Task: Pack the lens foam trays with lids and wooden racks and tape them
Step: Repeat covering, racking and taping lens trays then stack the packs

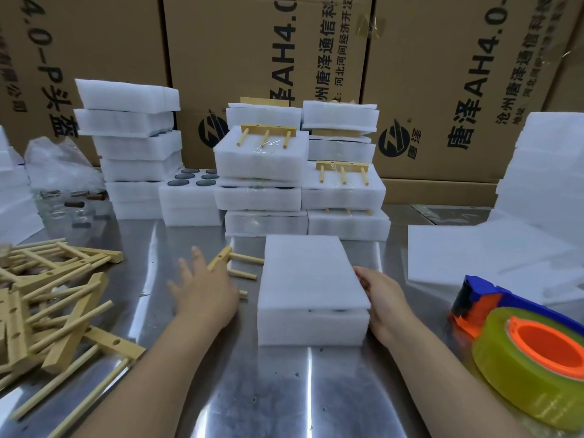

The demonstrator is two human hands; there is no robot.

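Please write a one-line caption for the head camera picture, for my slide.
Open left hand over a wooden rack; right hand holds the side of a lidded foam tray.

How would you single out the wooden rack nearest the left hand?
Start at the lidded foam tray lying front and centre on the steel table. Just left of it, beside the left hand, lies one wooden rack. It lies alone, apart from the jumbled rack pile at far left.
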